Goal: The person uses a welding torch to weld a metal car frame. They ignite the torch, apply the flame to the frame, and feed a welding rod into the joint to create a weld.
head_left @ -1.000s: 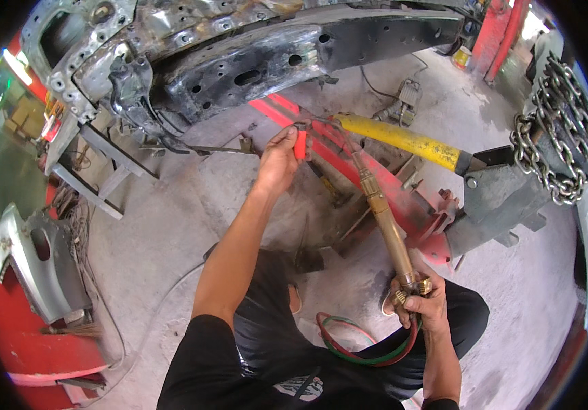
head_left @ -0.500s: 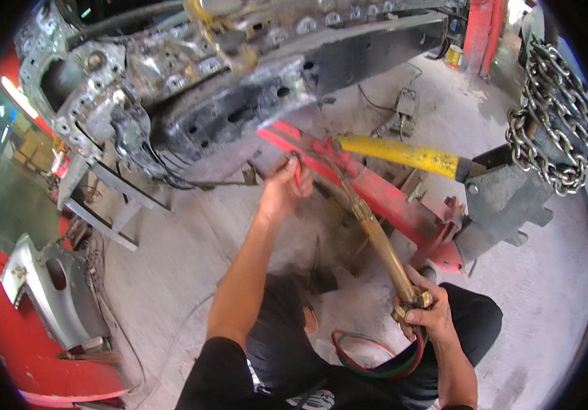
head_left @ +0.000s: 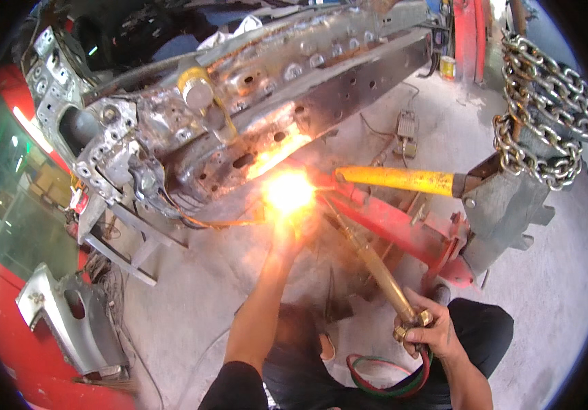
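Observation:
A brass gas torch (head_left: 381,268) slants up and left from my right hand (head_left: 427,324), which is wrapped round its valve end. Red and green hoses (head_left: 376,386) loop down from it. A blazing white-orange flame (head_left: 290,193) burns around the torch tip and hides it. My left hand (head_left: 292,229) is closed just below the flame, largely washed out by glare; the small red lighter it gripped half a second ago cannot be made out now. Behind the flame runs the dark, holed metal rail (head_left: 349,89) of a stripped car body, lit orange along its lower edge.
A red steel beam (head_left: 396,229) and a yellow ram (head_left: 396,179) lie beyond the torch, joined to a grey bracket. Heavy chains (head_left: 547,102) hang at the right. A silver body panel (head_left: 78,324) leans at the left, near a metal stand (head_left: 133,239).
A bright flame has flared up at the torch tip beside my left hand. That hand has shifted slightly right and down in the picture. My right hand keeps its grip on the torch.

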The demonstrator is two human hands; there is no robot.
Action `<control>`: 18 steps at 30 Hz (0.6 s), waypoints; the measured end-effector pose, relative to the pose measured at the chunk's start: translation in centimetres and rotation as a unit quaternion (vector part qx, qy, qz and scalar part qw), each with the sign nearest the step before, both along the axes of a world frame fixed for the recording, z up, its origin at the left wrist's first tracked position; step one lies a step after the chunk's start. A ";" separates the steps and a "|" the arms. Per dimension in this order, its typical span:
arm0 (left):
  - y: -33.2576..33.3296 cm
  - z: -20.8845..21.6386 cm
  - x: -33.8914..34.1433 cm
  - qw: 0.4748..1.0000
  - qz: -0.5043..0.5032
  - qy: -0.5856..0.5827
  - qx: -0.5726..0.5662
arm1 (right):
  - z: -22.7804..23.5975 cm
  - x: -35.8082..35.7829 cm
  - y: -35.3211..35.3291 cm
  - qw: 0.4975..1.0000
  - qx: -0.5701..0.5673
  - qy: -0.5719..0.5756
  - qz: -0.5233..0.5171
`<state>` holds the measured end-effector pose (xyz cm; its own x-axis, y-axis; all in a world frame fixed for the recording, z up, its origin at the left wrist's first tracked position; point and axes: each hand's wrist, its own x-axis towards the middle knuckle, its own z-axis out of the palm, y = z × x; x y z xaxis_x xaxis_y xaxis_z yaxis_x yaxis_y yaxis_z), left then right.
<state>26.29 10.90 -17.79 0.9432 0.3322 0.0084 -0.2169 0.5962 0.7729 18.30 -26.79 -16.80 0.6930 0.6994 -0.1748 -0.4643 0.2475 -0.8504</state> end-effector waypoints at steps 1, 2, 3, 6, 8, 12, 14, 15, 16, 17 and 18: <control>0.3 -0.3 0.1 1.000 0.004 -0.005 -0.009 | 0.5 0.2 0.3 1.000 0.003 0.008 -0.004; 0.7 -0.4 0.1 1.000 0.012 -0.012 -0.017 | 0.7 0.4 0.7 1.000 0.010 0.011 -0.007; 1.6 -1.0 0.3 0.999 -0.009 -0.023 -0.024 | 0.8 0.5 1.0 1.000 0.017 0.015 -0.010; 2.9 -2.4 1.0 0.997 -0.045 -0.027 -0.057 | 0.9 0.5 0.7 1.000 0.024 0.020 0.001; 1.2 -0.7 0.7 0.998 -0.016 -0.012 -0.054 | 0.7 0.3 0.4 0.999 0.022 0.025 -0.004; -1.6 -1.5 -0.6 0.976 -0.145 0.074 0.147 | 0.2 0.1 0.8 0.999 -0.007 -0.017 -0.038; -4.1 -2.9 -1.1 0.924 -0.311 0.114 0.190 | 0.1 0.3 0.8 0.996 -0.039 -0.030 -0.074; -5.2 -3.4 -1.7 0.887 -0.391 0.133 0.205 | 0.0 0.4 1.0 0.994 -0.056 -0.032 -0.087; -6.1 -4.2 -2.5 0.883 -0.380 0.135 0.239 | -0.2 0.4 1.2 0.992 -0.070 -0.038 -0.098; -6.8 -4.9 -2.4 0.876 -0.373 0.137 0.273 | -0.4 0.6 1.3 0.990 -0.084 -0.048 -0.106; -7.1 -5.4 -2.9 0.870 -0.360 0.143 0.304 | -0.4 0.9 1.6 0.987 -0.099 -0.055 -0.114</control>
<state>23.43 3.83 -23.15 0.8977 -0.3297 -0.2922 0.2957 -0.0406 0.9544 19.19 -25.20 -17.20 0.8506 0.4827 -0.2085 -0.3188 0.1582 -0.9345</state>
